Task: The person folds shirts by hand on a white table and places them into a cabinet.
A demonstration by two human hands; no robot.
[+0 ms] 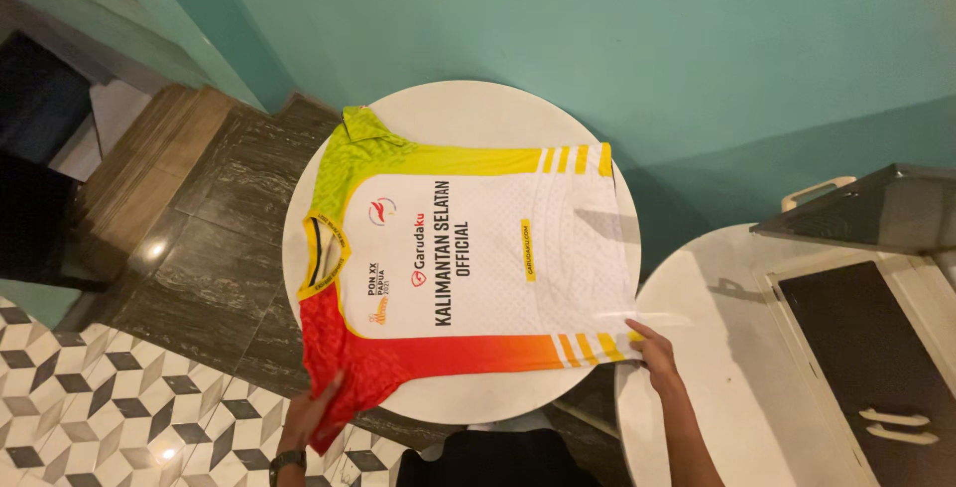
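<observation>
Both hands (left [317, 409], right [652, 350]) touch a jersey [468, 268] on a round table [468, 109].

left hand [317, 405]: fingers spread, palm down | right hand [652, 350]: fingers extended forward, pinching

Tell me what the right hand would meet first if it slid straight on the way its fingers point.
The right hand already touches the jersey hem; going on, it would likely cross more white jersey fabric.
</observation>
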